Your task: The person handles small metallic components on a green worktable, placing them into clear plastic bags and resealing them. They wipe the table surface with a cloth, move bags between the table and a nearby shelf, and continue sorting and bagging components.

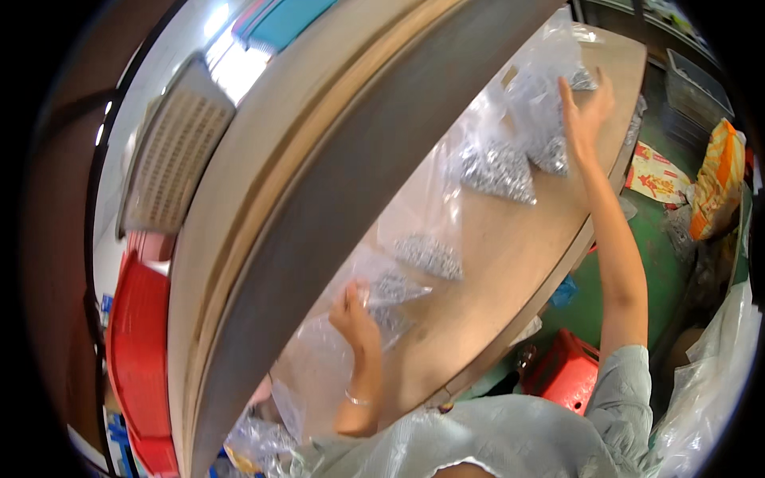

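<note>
My left hand (353, 319) is closed at the near end of the wooden bench, its fingers pinching a clear plastic bag (396, 290) with small silvery metal pieces inside. Right beyond it stands another clear bag (430, 255) of the same kind of pieces. Farther along, a fuller clear bag (498, 171) rests on the bench top. My right hand (587, 115) reaches to the far end, thumb and fingers spread apart, beside a clear bag (548, 151) with silvery pieces at its bottom. Nothing shows between those fingers. Another small heap of silvery pieces (584, 78) lies in plastic next to them.
A thick wooden shelf (319, 167) overhangs the bench (510, 255) on the left. It carries a beige basket (179, 151), a red bin (142, 358) and a turquoise bin (291, 20). On the green floor are a red stool (562, 370), an orange-white sack (717, 179) and grey crates (696, 88).
</note>
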Available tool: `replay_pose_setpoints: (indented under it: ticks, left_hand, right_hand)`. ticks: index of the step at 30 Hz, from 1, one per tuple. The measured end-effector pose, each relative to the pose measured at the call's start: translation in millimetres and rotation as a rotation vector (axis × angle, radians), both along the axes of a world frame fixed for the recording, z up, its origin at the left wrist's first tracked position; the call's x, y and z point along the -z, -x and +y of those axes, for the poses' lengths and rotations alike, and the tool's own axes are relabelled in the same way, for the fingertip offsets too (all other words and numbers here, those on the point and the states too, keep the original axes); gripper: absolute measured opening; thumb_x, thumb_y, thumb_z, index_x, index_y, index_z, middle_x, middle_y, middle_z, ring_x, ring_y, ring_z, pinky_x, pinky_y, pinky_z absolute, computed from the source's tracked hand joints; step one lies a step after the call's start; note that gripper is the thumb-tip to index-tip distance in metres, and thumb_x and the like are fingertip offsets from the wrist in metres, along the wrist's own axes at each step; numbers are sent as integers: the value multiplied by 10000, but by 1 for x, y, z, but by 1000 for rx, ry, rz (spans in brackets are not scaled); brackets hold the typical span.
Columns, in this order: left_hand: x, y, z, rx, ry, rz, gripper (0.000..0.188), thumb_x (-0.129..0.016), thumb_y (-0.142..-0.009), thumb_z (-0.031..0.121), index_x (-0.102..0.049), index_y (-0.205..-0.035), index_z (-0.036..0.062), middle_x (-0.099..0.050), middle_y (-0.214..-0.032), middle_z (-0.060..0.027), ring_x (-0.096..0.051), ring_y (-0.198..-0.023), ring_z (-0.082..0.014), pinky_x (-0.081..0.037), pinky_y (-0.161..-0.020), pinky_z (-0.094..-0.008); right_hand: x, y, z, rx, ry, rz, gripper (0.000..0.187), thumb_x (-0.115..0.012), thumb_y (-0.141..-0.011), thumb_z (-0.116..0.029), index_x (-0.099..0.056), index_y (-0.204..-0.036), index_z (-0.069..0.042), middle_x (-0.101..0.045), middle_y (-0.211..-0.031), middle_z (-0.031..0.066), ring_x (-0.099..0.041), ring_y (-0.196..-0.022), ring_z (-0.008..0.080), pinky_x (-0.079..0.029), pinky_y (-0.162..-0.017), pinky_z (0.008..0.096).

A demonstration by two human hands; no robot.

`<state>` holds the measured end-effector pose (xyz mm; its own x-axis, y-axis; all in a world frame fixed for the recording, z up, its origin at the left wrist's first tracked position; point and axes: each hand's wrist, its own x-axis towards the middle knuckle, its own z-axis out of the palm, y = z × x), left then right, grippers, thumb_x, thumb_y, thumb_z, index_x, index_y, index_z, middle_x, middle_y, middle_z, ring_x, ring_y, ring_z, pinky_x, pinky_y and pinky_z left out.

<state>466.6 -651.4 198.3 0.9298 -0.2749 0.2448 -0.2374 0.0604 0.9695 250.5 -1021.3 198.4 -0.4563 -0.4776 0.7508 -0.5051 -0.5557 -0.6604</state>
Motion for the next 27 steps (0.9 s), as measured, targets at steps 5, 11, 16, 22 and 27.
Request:
replay_pose_setpoints:
  ticks: [5,11,16,22,27]
  left_hand:
    - [-36,36,14,173,194,81,211,-567,-856,147,-614,-814,-55,-603,-747,-45,-543,-677,-85,-438,-614,-201]
    - [-72,83,20,407,359,405,151,-549,-858,100,-615,-859,-36,-614,-851,-81,-579,-759,-131,-485,-710,-267]
    - [-93,111,39,713,346,425,175,-537,-859,82,-580,-955,-58,-603,-977,-120,-575,-940,-198,-473,-824,-300]
    - [-103,117,67,977,164,29,489,-638,-783,82,-435,-1203,-65,-486,-1205,-162,-462,-1130,-238,-350,-962,-337]
    - [-85,106,98,1011,-158,-265,726,-710,-709,82,-305,-1298,-45,-405,-1277,-197,-402,-1180,-244,-366,-946,-352]
  right_hand:
    - [11,-21,199,-1196,-210,114,585,-660,-727,-143,-392,-1224,11,-506,-1146,159,-463,-1094,262,-337,-945,372]
    - [3,-14,307,-1692,-609,-75,691,-724,-697,-134,-355,-1270,-16,-490,-1184,123,-478,-1099,215,-378,-928,336]
    - [2,1,335,-1810,-654,-437,604,-666,-727,12,-380,-1258,-19,-499,-1140,48,-477,-1049,125,-413,-887,265]
    - [-11,30,369,-1837,-666,-750,533,-597,-794,-28,-366,-1274,-10,-432,-1256,101,-463,-1109,202,-449,-889,366]
    - [-16,52,384,-1971,-643,-956,435,-495,-855,-33,-358,-1266,4,-425,-1245,153,-457,-1129,314,-451,-875,481]
